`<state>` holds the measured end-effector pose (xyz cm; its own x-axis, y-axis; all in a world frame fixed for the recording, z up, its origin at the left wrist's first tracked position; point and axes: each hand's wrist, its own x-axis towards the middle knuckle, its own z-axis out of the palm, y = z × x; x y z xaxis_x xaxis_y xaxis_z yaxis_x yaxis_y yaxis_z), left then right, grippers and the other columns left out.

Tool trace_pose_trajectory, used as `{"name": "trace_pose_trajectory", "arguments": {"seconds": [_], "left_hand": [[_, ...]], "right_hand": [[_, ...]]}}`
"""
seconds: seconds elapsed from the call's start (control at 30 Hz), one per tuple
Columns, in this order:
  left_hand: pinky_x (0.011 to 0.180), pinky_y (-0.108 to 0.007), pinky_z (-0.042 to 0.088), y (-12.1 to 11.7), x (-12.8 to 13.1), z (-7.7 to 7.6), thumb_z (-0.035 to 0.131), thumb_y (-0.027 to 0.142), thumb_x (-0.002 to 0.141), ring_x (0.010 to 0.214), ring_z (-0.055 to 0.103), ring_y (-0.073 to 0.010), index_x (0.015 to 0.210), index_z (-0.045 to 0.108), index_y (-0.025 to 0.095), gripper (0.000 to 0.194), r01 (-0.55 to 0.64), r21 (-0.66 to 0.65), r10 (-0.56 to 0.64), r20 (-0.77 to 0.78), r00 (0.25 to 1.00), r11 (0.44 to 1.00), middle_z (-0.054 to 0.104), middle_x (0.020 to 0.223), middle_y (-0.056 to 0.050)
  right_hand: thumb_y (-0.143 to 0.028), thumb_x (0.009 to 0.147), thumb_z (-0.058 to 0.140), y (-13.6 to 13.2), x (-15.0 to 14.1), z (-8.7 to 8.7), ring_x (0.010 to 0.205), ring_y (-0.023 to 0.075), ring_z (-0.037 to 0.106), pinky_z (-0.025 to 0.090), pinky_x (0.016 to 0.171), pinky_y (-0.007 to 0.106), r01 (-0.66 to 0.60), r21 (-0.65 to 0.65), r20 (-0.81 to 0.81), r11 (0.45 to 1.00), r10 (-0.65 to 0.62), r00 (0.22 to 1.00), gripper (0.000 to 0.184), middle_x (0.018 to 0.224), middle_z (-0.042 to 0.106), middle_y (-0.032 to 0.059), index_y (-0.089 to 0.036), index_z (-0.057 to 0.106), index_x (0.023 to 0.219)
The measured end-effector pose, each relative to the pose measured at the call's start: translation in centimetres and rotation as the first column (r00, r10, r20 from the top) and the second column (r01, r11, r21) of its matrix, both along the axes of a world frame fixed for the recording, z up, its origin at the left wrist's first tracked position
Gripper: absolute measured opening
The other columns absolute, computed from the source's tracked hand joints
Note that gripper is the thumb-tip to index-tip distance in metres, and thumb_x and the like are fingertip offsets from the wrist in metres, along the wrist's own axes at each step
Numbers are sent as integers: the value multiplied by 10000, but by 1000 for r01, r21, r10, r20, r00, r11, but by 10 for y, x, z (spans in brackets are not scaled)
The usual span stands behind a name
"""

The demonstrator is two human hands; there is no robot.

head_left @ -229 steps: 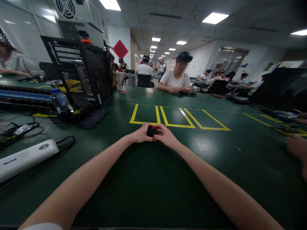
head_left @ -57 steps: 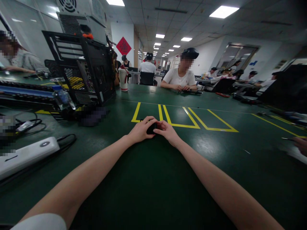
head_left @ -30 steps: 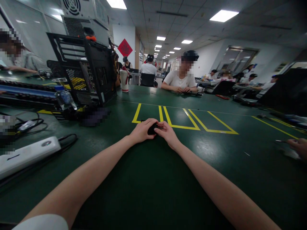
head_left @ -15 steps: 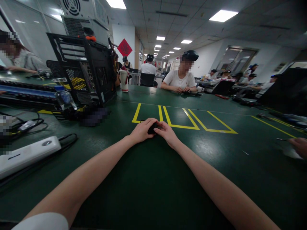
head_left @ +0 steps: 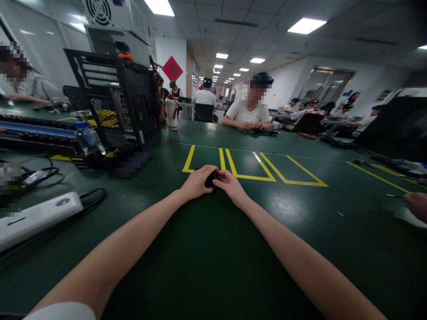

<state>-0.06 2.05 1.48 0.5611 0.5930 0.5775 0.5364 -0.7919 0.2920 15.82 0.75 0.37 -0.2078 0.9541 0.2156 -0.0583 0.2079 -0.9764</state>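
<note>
Both hands meet at the middle of the green table [head_left: 207,240], around a small black object [head_left: 211,179] whose kind I cannot make out. My left hand [head_left: 197,182] is closed over its left side and top. From the right, my right hand [head_left: 231,186] pinches it with thumb and fingers. Much of the object is hidden by the fingers, and a dark edge of it shows past the left hand. Just beyond the hands, yellow tape outlines [head_left: 251,179] mark the tabletop.
A black open computer case [head_left: 140,100] stands at the left, with a bottle [head_left: 88,138] beside it and a cup [head_left: 171,114] behind. Nearer lies a white power strip [head_left: 40,215] with cables. Across the table sits a co-worker [head_left: 250,113]; another person's hand [head_left: 416,206] is at the right edge.
The view has shifted slightly. Both hands keep nearly the same place and hold on the black object.
</note>
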Motion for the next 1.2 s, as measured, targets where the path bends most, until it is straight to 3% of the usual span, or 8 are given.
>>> {"name": "trace_pose_trajectory", "arguments": {"seconds": [0.13, 0.3, 0.43, 0.57, 0.7, 0.83, 1.03, 1.2], "left_hand": [[795, -364, 466, 0, 1, -1, 623, 176, 659, 1015, 515, -226, 1179, 367, 222, 582, -3, 5, 3, 7, 1000, 1000, 464, 1184, -66], [798, -362, 469, 2, 2, -2, 632, 185, 654, 1026, 510, -224, 1184, 365, 227, 595, -2, 4, 2, 15, 1000, 1000, 465, 1188, -61], [815, -364, 465, 3, 1, -3, 636, 176, 647, 1037, 503, -226, 1199, 354, 221, 622, -6, 2, 6, 17, 1000, 1000, 460, 1200, -63], [808, -359, 466, 3, 1, -3, 626, 168, 651, 1027, 510, -224, 1191, 364, 218, 602, -4, 0, 4, 12, 1000, 1000, 460, 1198, -61], [807, -358, 465, 3, 2, -3, 632, 173, 643, 1032, 508, -226, 1179, 371, 215, 597, -12, 8, 12, 22, 1000, 1000, 473, 1183, -60], [809, -367, 467, 3, 2, -2, 637, 189, 646, 1035, 507, -230, 1181, 372, 223, 598, -13, -2, 13, 21, 1000, 1000, 472, 1186, -59], [814, -372, 461, 2, 1, -1, 631, 175, 647, 1034, 506, -231, 1196, 361, 223, 614, -8, -15, 8, 17, 1000, 1000, 460, 1201, -65], [811, -363, 461, 2, 2, -2, 638, 173, 637, 1027, 509, -223, 1187, 369, 222, 614, -9, -13, 9, 29, 1000, 1000, 468, 1184, -63]], "right_hand": [[-245, 632, 669, -2, -1, -1, 969, 158, 540, 401, 914, 360, 6, 71, -10, 997, -5, 1000, 311, 991, 560, 7, -219, 525, 906], [-336, 677, 626, 4, -2, -6, 970, 170, 525, 412, 888, 384, 110, 76, 55, 991, -114, 992, 285, 963, 571, 20, -216, 532, 919], [-330, 688, 615, 5, -1, -4, 981, 184, 531, 410, 888, 393, 68, -13, 67, 998, -67, 995, 354, 1037, 560, 49, -204, 530, 1008], [-238, 643, 656, -1, -1, -1, 983, 169, 542, 407, 905, 362, 13, 22, 6, 1000, -13, 1000, 337, 1040, 552, 29, -208, 526, 952], [-268, 641, 657, -3, -2, -1, 956, 159, 541, 405, 901, 368, 62, 63, 3, 996, -62, 998, 283, 979, 560, 13, -216, 523, 885], [-323, 666, 632, 1, -1, -1, 954, 174, 536, 407, 889, 394, 122, 8, 50, 992, -122, 991, 294, 972, 563, 31, -207, 527, 915], [-276, 635, 664, 1, -1, -1, 941, 169, 543, 400, 902, 379, 30, -6, 37, 1000, -29, 999, 380, 991, 563, 29, -209, 522, 981], [-291, 648, 650, -4, -4, 0, 960, 158, 529, 404, 896, 362, 78, 58, 24, 995, -79, 997, 280, 969, 558, 14, -215, 524, 886]]}}
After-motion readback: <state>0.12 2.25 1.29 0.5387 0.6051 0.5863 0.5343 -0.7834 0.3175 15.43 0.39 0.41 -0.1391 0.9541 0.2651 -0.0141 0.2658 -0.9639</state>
